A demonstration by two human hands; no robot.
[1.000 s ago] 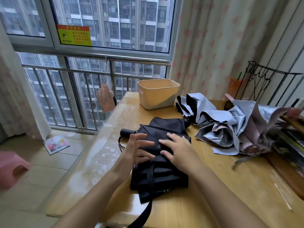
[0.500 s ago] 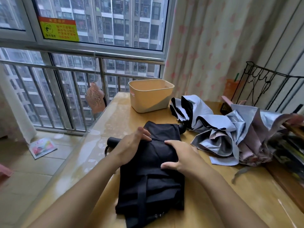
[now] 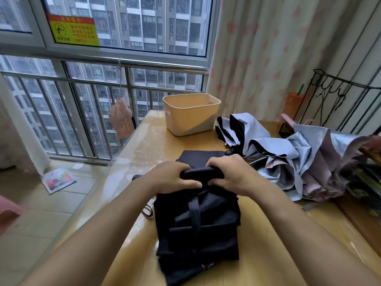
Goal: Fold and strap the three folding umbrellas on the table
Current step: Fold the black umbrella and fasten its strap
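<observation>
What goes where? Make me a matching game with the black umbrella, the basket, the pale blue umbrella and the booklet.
Things
1. black umbrella
2. basket
3. pale blue umbrella
4. booklet

Places
A. on the floor
B. gripped by the left hand and the right hand
C. standing at the far end of the table
D. lying loose on the table, right of the basket

Pairs: 1-B, 2-C, 3-D, 4-A
</observation>
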